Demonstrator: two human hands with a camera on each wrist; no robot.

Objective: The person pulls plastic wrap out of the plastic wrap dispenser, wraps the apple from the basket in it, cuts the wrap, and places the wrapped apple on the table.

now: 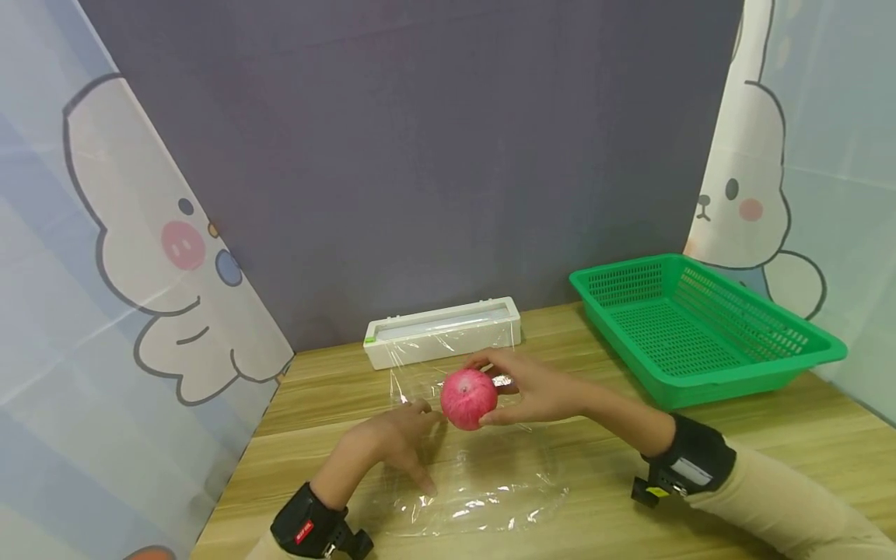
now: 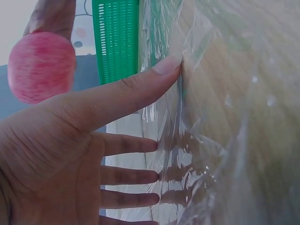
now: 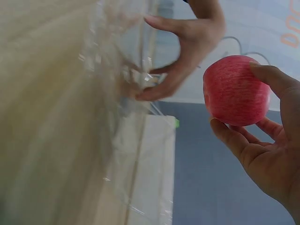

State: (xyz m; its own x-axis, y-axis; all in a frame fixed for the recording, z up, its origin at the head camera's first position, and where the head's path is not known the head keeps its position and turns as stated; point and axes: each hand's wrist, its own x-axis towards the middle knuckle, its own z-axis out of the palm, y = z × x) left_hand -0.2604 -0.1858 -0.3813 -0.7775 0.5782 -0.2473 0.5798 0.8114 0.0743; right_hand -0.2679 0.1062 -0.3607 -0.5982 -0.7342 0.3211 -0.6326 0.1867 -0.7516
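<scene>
Apple (image 1: 469,399) pinched in R hand (image 1: 539,390), clear film (image 1: 483,470) touched by L hand (image 1: 395,437)

Apple gripped btwn R thumb + fingers, held above film on counter (image 1: 308,412). L fingers spread, tips rested on film. White box (image 1: 385,355) placed behind apple; green basket (image 1: 735,385) set to R.

Left fingers (image 2: 129,176) spread, straight; right fingers (image 3: 228,137) curled; forearms (image 1: 630,416) angled inward.

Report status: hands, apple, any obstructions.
Right hand grips apple, raised above clear film. Left hand touching film, fingers spread. Nothing visible between apple and film; green basket off to side.
</scene>
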